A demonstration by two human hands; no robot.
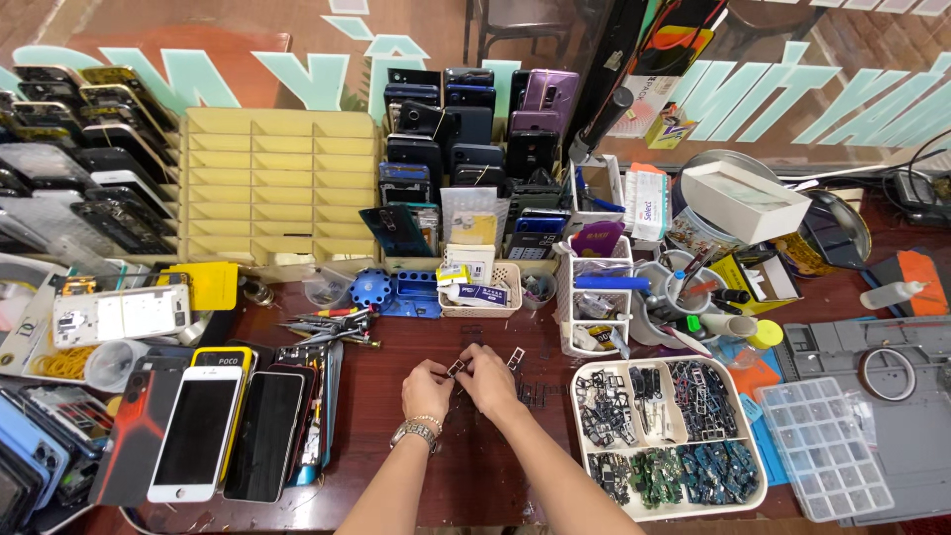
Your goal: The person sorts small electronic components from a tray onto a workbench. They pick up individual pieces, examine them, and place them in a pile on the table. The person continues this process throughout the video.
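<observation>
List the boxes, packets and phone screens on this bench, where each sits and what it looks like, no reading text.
White box: flat rectangular, far right, atop a round tin.
White phone: near left, dark blank screen, face up.
Black phone: beside it, screen dark.
White-and-red packet: upright, right of the stacked phones.
Yellow carton: open, below the white box.

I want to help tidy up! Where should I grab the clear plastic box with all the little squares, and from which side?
Take the clear plastic box by its two long edges, coming from above with one hand on each side. It lies flat on the table, wide and shallow, so one-handed fingers would likely tip it. Its near right corner is free; the white parts tray sits close on the left.
</observation>
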